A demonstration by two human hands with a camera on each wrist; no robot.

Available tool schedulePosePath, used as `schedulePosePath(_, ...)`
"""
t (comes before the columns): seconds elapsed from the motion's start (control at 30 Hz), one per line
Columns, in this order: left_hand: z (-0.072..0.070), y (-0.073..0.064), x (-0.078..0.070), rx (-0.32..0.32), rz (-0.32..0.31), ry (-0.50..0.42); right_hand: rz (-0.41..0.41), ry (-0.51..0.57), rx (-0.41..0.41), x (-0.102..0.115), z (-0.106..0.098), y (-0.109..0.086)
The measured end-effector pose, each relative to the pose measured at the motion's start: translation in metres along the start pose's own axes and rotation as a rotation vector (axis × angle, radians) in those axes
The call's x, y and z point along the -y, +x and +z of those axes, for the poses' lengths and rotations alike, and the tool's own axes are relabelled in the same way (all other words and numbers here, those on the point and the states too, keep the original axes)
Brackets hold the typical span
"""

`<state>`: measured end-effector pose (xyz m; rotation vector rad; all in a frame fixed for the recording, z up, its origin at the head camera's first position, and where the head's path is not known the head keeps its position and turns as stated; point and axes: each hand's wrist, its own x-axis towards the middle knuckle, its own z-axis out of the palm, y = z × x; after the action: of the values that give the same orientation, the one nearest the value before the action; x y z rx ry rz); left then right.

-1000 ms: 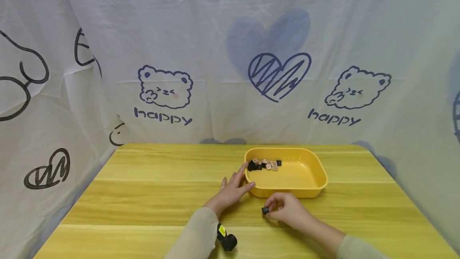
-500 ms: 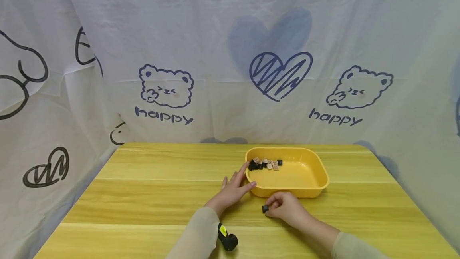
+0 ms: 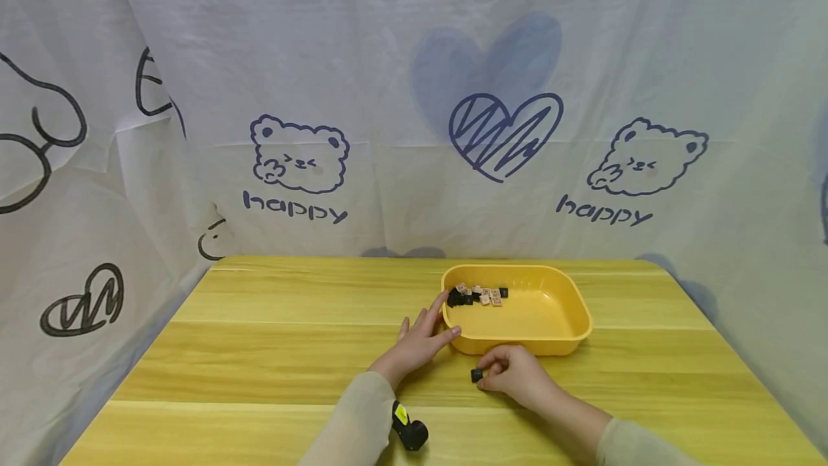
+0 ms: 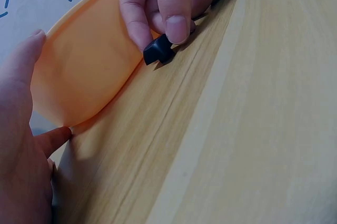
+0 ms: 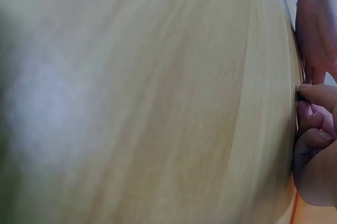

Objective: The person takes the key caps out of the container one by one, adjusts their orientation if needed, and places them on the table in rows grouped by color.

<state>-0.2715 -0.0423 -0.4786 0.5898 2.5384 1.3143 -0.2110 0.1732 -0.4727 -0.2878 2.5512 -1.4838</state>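
Observation:
In the head view my right hand [image 3: 519,378] pinches a small black block [image 3: 476,375] between thumb and fingers, just in front of the yellow tray [image 3: 517,346]. Close up in the left wrist view, the block [image 4: 159,49] looks smooth and dark with a notched edge, low over the wooden table. My left hand [image 3: 417,345] lies at the tray's left near corner, its fingers extended and touching the rim and side. Gathered at the left inside the tray are several black pieces [image 3: 456,298] and several beige pieces [image 3: 495,298] with markings.
The wooden table [image 3: 272,351] reaches back to a hanging white cloth [image 3: 388,193] printed with bears and hearts. A black device with a yellow patch [image 3: 410,431] sits at my left wrist.
The black block has tilted slightly between my right fingers, which stay in nearly the same place. My left hand keeps its place on the tray.

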Motion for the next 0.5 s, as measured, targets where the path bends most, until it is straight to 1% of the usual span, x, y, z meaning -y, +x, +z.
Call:
schedulePosePath(0.1,0.0,0.0,0.0,0.001,0.0,0.001,-0.005,0.011,0.007,0.001,-0.001,-0.001)
schedulePosePath(0.2,0.0,0.0,-0.001,0.004,0.001,-0.001,-0.003,0.051,0.031,0.002,-0.003,-0.004)
schedulePosePath(0.37,-0.001,-0.001,-0.002,0.013,-0.004,-0.002,-0.032,0.15,0.134,0.007,-0.013,-0.007)
schedulePosePath(0.5,-0.001,-0.002,-0.002,0.02,-0.006,-0.002,-0.082,0.161,0.207,0.011,-0.022,-0.009)
